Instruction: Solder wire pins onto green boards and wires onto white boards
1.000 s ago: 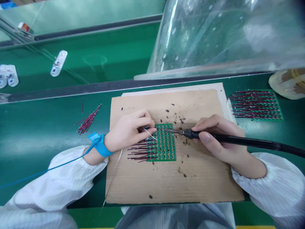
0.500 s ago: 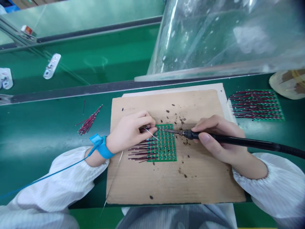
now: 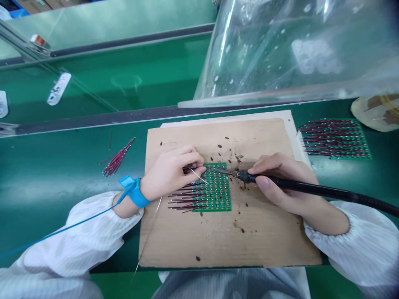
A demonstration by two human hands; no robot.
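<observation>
A small green circuit board (image 3: 215, 192) lies on a brown cardboard sheet (image 3: 249, 232), with dark red wires (image 3: 182, 199) sticking out from its left side. My left hand (image 3: 170, 170) is closed at the board's top left corner, pinching a thin solder wire (image 3: 198, 175) and pressing on a red wire. A blue wrist strap (image 3: 134, 192) is on that wrist. My right hand (image 3: 280, 182) grips a black soldering iron (image 3: 299, 187); its tip (image 3: 218, 170) touches the board's top edge near the solder wire.
A loose bundle of red wires (image 3: 116, 158) lies on the green mat at the left. Another board with red wires (image 3: 335, 139) sits at the right, beside a tape roll (image 3: 375, 112). A clear plastic hood (image 3: 293, 50) hangs behind. White parts (image 3: 57, 88) ride the far conveyor.
The soldering iron's tip has shifted slightly left along the board's top edge. White parts on the far conveyor have drifted left. My left hand stays put.
</observation>
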